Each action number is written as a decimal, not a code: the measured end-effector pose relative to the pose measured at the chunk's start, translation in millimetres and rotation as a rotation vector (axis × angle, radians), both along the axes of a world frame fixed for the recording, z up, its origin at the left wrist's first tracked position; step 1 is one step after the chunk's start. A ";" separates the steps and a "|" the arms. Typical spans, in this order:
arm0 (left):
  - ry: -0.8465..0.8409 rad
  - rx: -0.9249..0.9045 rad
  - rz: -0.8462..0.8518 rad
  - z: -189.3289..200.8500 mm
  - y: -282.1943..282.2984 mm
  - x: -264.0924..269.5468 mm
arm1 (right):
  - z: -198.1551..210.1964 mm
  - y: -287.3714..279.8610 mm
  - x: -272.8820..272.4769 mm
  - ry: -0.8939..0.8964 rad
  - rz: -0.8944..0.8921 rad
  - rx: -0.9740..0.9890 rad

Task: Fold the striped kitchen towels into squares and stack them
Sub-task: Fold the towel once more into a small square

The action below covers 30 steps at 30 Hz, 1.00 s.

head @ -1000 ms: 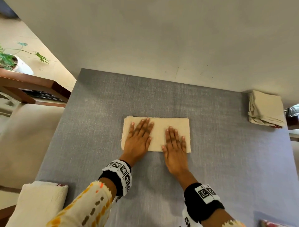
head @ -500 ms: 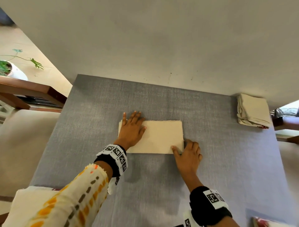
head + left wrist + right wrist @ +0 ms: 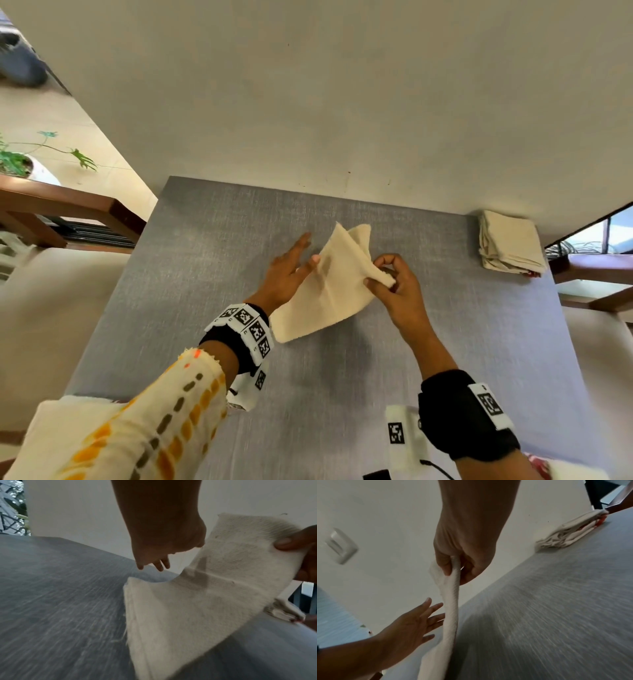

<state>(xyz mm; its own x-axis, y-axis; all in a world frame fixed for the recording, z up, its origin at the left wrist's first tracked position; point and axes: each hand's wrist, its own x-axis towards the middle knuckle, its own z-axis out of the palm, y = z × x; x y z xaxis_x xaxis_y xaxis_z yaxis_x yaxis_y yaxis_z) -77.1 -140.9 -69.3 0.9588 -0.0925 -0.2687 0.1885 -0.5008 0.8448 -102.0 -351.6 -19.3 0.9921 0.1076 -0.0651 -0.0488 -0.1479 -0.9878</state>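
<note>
Mid-frame, a folded cream towel (image 3: 329,291) is pinched at its raised right end by the right hand (image 3: 397,287); the left hand (image 3: 284,274), fingers straight and relaxed, is laid against its left side. Folded stack (image 3: 510,243) noted upper right.

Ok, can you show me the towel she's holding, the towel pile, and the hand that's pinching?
towel (image 3: 329,291): head view, middle of the cloth.
towel pile (image 3: 510,241): head view, top towel.
right hand (image 3: 400,291): head view, back of hand.

Cream folded towel (image 3: 330,284) lifted at 1 end, folded stack (image 3: 510,241) at table's far-right corner
</note>
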 end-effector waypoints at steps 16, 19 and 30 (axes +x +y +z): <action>0.200 -0.458 0.006 77.4 -43.1 -6.9 | 10.6 -22.2 4.1 0.296 0.079 0.006; 0.189 -0.318 -0.150 82.6 -38.3 4.4 | 12.6 -19.3 17.1 0.244 -0.004 -0.039; -0.359 -0.069 -0.150 66.7 -34.2 10.2 | 28.9 -28.8 26.3 0.024 0.065 -0.113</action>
<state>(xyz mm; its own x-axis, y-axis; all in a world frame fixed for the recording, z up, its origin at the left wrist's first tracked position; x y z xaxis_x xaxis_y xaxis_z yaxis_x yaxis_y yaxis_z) -66.9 -175.1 -2.5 0.9650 -0.2453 0.0927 -0.1961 -0.4402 0.8762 -75.7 -380.4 9.6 0.9812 0.1626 -0.1037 -0.0584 -0.2619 -0.9633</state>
